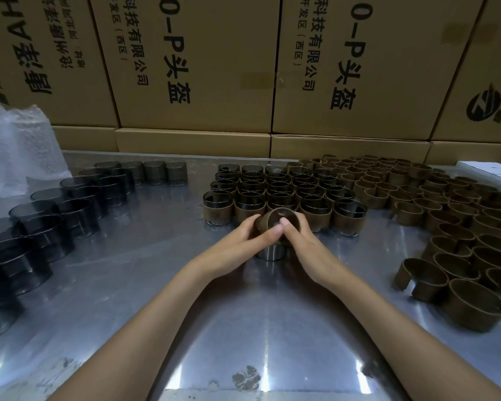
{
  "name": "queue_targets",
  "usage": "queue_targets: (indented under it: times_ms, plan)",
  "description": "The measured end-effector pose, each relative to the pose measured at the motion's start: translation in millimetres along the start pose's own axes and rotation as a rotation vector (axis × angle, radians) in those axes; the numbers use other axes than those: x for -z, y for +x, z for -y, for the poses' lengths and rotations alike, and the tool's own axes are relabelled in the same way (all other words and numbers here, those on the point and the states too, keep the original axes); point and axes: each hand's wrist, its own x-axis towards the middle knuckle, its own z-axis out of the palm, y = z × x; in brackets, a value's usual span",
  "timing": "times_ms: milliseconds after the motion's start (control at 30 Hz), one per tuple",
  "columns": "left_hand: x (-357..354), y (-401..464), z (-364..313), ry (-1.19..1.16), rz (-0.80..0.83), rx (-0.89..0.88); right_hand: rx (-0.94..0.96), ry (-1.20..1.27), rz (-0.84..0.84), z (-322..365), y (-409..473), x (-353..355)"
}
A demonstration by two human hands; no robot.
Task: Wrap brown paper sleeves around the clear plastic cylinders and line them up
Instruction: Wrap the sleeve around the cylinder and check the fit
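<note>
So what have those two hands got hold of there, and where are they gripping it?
Both hands, left and right, hold one clear cylinder by the brown sleeve around its upper part, fingers curled round the sleeve's sides.

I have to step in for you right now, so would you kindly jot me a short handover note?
Left hand and right hand: both grip one cylinder, pressing a brown sleeve onto it, mid-table.
Done: wrapped cylinders stand in rows just beyond the hands.
Left: bare cylinders wait at left; empty sleeves lie at right.
Next: probably seat this sleeve and add the cylinder to the front row.
</note>
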Motion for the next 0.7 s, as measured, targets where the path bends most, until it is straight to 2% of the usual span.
queue_targets:
  times_ms: [100, 267, 467, 600, 700]
  plan:
    - [-3.4, -1.5, -1.1, 0.087, 0.000, 0.023, -0.002, -0.030, -0.006, 2.3, 0.1, -1.1]
    - [-6.6, -4.5, -3.6, 0.067, -0.062, 0.047, 0.004, -0.008, 0.040, 2.8, -0.6, 0.0]
    - [-14.8, -3.0, -2.9, 0.114, -0.134, 0.032, 0.021, -0.125, 0.049, 1.7, -2.1, -5.2]
    - [-17.4, -4.4, -2.4, 0.201, -0.078, 0.018, 0.010, 0.020, 0.030, 8.1, -3.6, -5.5]
    - [-20.6, -4.5, -2.4, 0.172, -0.099, 0.021, -0.001, 0.094, 0.026, 13.6, -6.1, -5.6]
